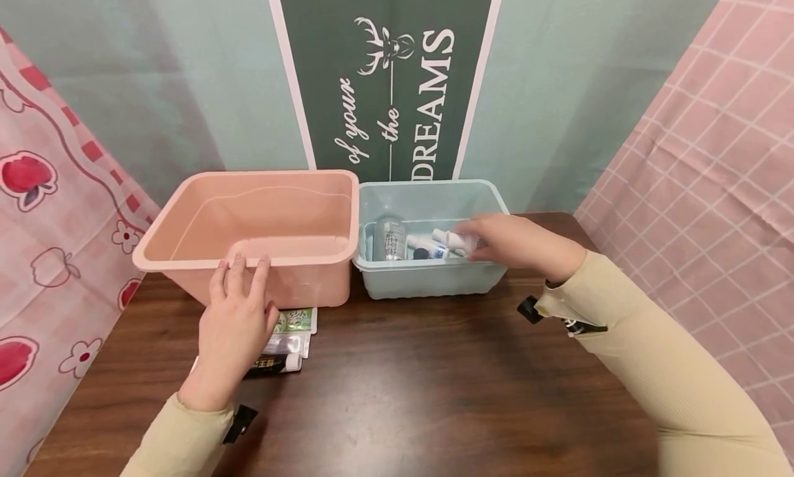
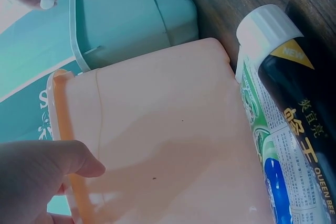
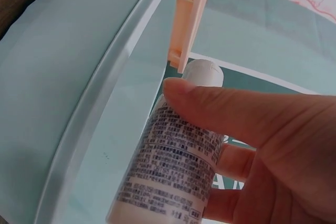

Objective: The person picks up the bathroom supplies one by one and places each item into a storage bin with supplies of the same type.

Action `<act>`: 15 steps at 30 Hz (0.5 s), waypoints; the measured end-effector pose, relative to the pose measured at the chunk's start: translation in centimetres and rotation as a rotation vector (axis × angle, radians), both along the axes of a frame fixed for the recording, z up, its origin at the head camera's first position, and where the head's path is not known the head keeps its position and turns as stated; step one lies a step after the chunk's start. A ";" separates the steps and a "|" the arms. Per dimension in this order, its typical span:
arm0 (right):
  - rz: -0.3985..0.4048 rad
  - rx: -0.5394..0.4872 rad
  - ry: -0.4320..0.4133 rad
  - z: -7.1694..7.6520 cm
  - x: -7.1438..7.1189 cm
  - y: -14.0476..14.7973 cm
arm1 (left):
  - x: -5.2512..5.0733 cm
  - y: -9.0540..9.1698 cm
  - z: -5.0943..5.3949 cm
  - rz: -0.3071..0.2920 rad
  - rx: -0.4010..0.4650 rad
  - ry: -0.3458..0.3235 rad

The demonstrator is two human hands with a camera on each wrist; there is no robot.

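My right hand (image 1: 515, 241) holds a small white bottle (image 3: 168, 166) with a white cap and dense printed label, thumb across it near the cap. It is over the right part of a light blue bin (image 1: 428, 280). Inside that bin lie a clear bottle (image 1: 390, 239) with dark print and several white-capped tubes or bottles (image 1: 426, 246). My left hand (image 1: 229, 329) grips the front rim of a pink bin (image 1: 310, 284). In the left wrist view its thumb (image 2: 84, 163) lies on the outer wall, with fingers over the rim.
In front of the pink bin, partly behind my left hand, lie a black tube (image 1: 273, 364) with a white cap, a pale tube (image 1: 288, 344) and a green packet (image 1: 298, 320). Both bins stand side by side on a dark wooden table (image 1: 422, 387), against a green curtain (image 1: 397, 84).
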State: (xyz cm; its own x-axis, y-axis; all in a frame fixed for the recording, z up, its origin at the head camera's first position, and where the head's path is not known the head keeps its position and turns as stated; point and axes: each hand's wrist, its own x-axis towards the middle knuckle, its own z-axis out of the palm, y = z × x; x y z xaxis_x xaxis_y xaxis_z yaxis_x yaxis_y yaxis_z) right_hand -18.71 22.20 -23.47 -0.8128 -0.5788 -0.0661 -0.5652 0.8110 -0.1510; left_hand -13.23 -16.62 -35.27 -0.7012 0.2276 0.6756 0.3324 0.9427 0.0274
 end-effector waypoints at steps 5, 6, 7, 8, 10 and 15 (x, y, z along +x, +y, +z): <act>0.033 -0.004 -0.007 0.1 -0.9 -0.2 | -0.1 0.0 0.1 -0.001 -0.002 0.017; 0.037 -0.002 -0.008 0.1 -1.0 -0.1 | -0.2 0.0 0.2 -0.001 -0.003 0.020; 0.041 -0.001 -0.009 0.2 -1.2 -0.1 | -0.2 0.0 0.2 0.000 -0.004 0.022; 0.041 0.001 -0.011 0.2 -1.3 -0.1 | -0.2 0.0 0.2 0.000 -0.005 0.022; 0.037 0.007 -0.020 0.2 -1.5 -0.1 | -0.2 0.0 0.2 0.001 -0.007 0.019; 0.021 0.003 -0.044 0.0 -1.7 -0.2 | 0.1 0.0 -0.1 0.007 -0.009 -0.005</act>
State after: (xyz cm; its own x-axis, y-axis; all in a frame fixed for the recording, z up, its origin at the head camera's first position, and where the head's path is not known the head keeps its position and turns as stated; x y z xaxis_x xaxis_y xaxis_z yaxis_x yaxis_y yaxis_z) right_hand -20.45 22.02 -23.47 -0.7967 -0.5955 -0.1032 -0.5750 0.7994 -0.1741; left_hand -13.17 -16.62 -35.37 -0.7065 0.2290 0.6696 0.3257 0.9453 0.0203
